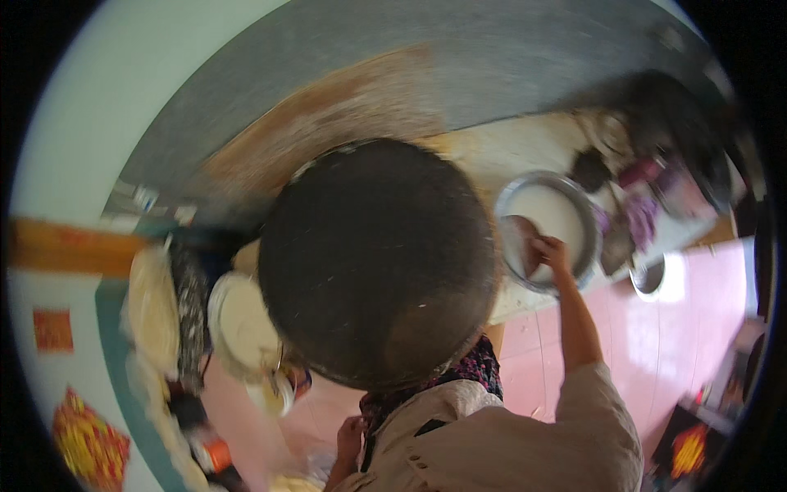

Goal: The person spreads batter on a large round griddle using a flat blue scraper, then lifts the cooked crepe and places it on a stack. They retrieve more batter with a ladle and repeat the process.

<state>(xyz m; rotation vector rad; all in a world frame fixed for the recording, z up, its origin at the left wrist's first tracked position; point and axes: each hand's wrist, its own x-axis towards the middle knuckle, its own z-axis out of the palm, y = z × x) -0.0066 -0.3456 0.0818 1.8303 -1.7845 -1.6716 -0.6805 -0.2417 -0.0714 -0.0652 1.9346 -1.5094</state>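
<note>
A large round dark griddle (378, 264) lies in front of me at the middle of the view. To its right stands a metal basin (593, 246) holding white liquid batter (556, 212). My right hand (552, 252) reaches over the basin and grips a brown, rounded scoop (519, 240), which is at the batter's left side. My left hand (350, 433) hangs low beside my body, below the griddle; its fingers are partly hidden, and I cannot tell whether it holds anything.
Purple cloths or bags (639, 218) and dark items lie right of the basin on the pale counter (529, 138). A metal pot (648, 277) is beyond its edge. Left of the griddle are a container of pale contents (246, 323) and a white bucket (273, 396). The floor (670, 344) has pink tiles.
</note>
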